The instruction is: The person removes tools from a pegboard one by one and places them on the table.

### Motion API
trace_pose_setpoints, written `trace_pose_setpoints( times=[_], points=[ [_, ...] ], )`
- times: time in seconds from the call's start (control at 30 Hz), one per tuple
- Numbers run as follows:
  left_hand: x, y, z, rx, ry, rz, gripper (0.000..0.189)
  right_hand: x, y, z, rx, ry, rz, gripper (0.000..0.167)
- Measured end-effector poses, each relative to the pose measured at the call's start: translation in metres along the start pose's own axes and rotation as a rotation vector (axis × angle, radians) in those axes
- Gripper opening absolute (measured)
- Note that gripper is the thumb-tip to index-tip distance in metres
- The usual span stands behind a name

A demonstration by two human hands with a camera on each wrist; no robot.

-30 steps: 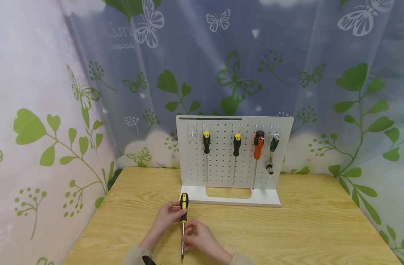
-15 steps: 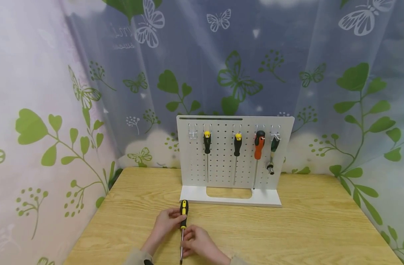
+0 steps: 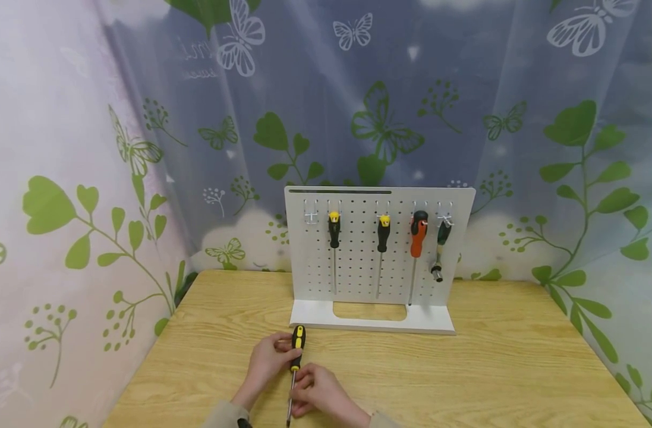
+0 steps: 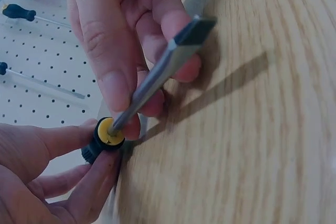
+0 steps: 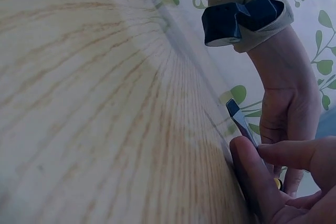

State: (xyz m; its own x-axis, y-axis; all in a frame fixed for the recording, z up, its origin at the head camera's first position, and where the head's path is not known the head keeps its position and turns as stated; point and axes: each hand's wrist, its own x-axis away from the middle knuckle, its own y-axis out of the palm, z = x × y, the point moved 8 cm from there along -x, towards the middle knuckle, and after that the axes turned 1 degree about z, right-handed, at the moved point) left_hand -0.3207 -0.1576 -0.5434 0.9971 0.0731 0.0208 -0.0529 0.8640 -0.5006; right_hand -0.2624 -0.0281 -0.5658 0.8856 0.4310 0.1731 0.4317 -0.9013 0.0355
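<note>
A flat-blade screwdriver (image 3: 298, 340) with a black and yellow handle is held between both hands, its tip pointing toward the person. My left hand (image 3: 267, 359) grips the handle between thumb and fingers. Just below, my right hand (image 3: 323, 389) pinches the metal shaft. Up close in the left wrist view, the shaft (image 4: 152, 80) slants over the table and casts a shadow, its flat tip in the foreground. The right wrist view has the blade tip (image 5: 234, 109) sticking out past the right fingers (image 5: 247, 156).
A white pegboard (image 3: 358, 273) stands behind the hands on the wooden table (image 3: 465, 368). Hanging on it are two black-and-yellow screwdrivers (image 3: 334, 230), a red-and-black screwdriver (image 3: 418, 238) and a green-handled tool (image 3: 441, 238) with a metal head. A clear hook (image 3: 311, 215) at far left holds nothing.
Both hands have drawn the screwdriver slightly toward the person and away from the pegboard. Its tip has swung a little to the left. The grip of each hand looks the same.
</note>
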Motion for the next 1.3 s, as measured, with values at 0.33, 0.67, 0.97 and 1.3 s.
trace_pose_setpoints(
  times=[0.33, 0.67, 0.97, 1.3],
  points=[
    [0.0, -0.001, 0.003, -0.068, -0.018, 0.009, 0.04, 0.0, -0.001, -0.004, 0.036, -0.022, -0.007, 0.021],
    [0.003, -0.003, 0.008, -0.084, 0.015, 0.012, 0.04, -0.001, -0.003, -0.007, 0.054, -0.029, -0.029, 0.014],
    [0.004, 0.0, 0.007, -0.07, 0.005, -0.002, 0.042, 0.0, -0.007, -0.003, 0.059, 0.009, -0.051, 0.013],
    [0.008, -0.003, 0.008, -0.103, -0.004, 0.011, 0.041, 0.001, -0.016, -0.014, 0.054, -0.062, -0.056, 0.018]
  ],
)
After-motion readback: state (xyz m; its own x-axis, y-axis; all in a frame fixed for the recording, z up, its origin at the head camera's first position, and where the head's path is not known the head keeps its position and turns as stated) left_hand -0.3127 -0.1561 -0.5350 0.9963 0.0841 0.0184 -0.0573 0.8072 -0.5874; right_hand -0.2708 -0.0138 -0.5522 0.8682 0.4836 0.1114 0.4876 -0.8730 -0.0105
